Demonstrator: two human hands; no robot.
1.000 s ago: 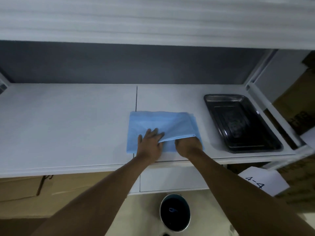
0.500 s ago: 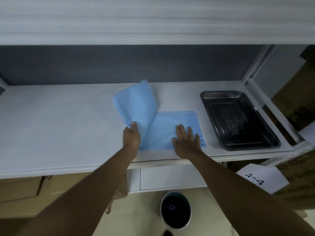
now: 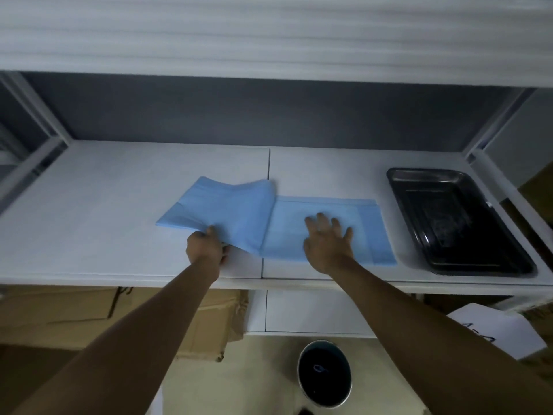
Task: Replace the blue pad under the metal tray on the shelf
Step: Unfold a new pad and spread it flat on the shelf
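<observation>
A round bin [image 3: 324,373] stands on the floor beside cardboard boxes [image 3: 119,316].

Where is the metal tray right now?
The dark rectangular metal tray sits at the white shelf's right end, beside the blue pad, not on it.

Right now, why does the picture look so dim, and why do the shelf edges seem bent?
In the head view the light is low and bluish, so the metal tray looks nearly black with only faint glints on its rim. The wide-angle lens bows the shelf edges and side posts. The upper shelf's front is smeared by blur, while the blue pad and both hands stay fairly sharp.
</observation>
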